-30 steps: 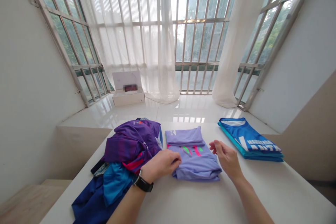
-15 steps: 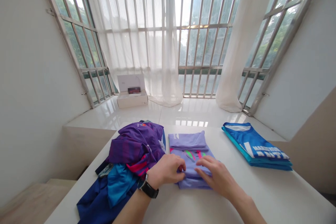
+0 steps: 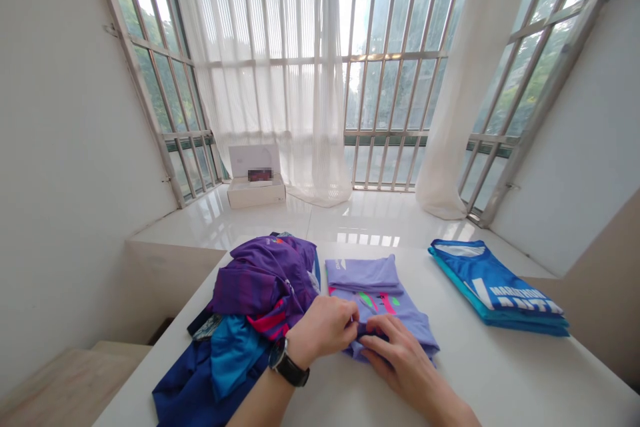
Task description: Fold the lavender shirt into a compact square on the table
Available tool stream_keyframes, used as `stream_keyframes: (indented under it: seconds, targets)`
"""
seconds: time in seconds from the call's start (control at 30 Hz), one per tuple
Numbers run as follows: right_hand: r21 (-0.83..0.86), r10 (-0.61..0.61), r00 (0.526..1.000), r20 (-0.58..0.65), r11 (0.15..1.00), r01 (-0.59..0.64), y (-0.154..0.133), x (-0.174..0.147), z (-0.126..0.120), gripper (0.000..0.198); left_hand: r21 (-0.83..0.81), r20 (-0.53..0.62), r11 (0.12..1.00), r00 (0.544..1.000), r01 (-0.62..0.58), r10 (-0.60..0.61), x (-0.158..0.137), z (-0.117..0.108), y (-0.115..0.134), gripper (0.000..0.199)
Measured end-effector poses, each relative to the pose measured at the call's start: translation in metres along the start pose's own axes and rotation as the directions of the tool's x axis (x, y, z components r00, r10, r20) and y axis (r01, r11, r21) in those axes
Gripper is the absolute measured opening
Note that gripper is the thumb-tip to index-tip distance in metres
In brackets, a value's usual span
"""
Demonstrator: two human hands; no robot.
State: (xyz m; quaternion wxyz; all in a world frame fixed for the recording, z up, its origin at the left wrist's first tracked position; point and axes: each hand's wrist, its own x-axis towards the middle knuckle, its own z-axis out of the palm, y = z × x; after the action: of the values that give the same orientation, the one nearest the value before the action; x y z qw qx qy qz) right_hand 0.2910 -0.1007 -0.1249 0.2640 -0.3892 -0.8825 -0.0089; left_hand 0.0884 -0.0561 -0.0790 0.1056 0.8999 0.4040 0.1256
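Observation:
A lavender T-shirt (image 3: 363, 275), partly folded, lies on the white table, with its far end folded over and pink and green print showing below the fold. At its near left edge, my left hand (image 3: 325, 332) is closed on the cloth, a dark watch on the wrist. My right hand (image 3: 400, 351) is beside it, fingers curled over the near edge where the fabric bunches up and looks darker. The fingertips of both hands are partly hidden by cloth and knuckles. To the left of my left hand is a loose heap of clothes (image 3: 250, 287) in purple, blue and red.
Folded blue and teal shirts (image 3: 493, 280) are stacked on the table (image 3: 520, 373) at the right. An open white box (image 3: 257, 195) stands on the window ledge (image 3: 320, 220) behind. Sheer curtains (image 3: 320, 113) hang before the barred window.
My right hand has moved left and inward, and its fingers have closed on the shirt's near edge. The near part of the shirt is now bunched, and its right corner spreads outward.

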Motion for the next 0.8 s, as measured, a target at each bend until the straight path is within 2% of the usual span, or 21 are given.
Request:
stream_keyframes:
  seconds: [0.13,0.27,0.43,0.53,0.6,0.7,0.8]
  targets:
    - [-0.027,0.043,0.998,0.037,0.999,-0.042,0.002,0.002,0.007,0.024,-0.015,-0.026,1.000,1.000,-0.014,0.014,0.001,0.001,0.000,0.009]
    - [-0.023,0.157,0.987,0.022,0.987,-0.157,0.001,0.002,0.016,0.027,-0.040,-0.026,0.999,0.999,-0.033,0.032,0.002,0.000,0.005,0.008]
    - [-0.024,0.312,0.945,-0.102,0.948,-0.316,0.000,0.003,0.020,0.011,-0.087,0.033,0.995,0.998,-0.058,0.061,0.001,0.004,0.007,0.011]
    - [-0.056,0.305,0.932,-0.195,0.946,-0.321,0.002,0.004,0.017,0.027,-0.092,0.086,0.994,0.994,-0.063,0.071,0.000,0.009,0.003,0.015]
    - [-0.058,0.258,0.951,-0.171,0.961,-0.271,0.006,0.003,0.013,0.036,-0.084,0.109,0.995,0.992,-0.057,0.066,-0.001,0.010,0.000,0.017]
    - [-0.029,0.213,0.976,-0.048,0.976,-0.214,0.017,-0.004,0.003,0.021,-0.084,0.129,0.995,0.990,-0.045,0.055,-0.002,0.009,-0.003,0.016]
    - [-0.018,0.225,0.974,0.034,0.974,-0.225,0.029,-0.013,-0.008,0.013,-0.094,0.119,0.995,0.992,-0.038,0.049,-0.003,0.006,-0.002,0.012]
